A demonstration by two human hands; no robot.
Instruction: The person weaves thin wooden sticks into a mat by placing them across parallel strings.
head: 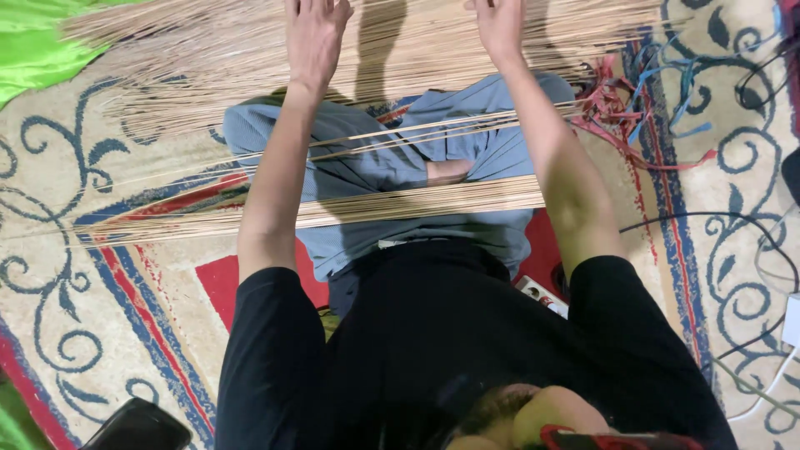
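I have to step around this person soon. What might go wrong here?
The bundle of thin sticks lies loose across the lap, so it may slide off or scatter. Both hands, left hand and right hand, press the far pile of sticks, where splinters are possible. The black cable on the rug may trip you.

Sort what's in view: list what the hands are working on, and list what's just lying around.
In hand:
left hand and right hand on the far stick pile
stick bundle across the lap

Lying about:
ribbon scraps
black cable
green cloth
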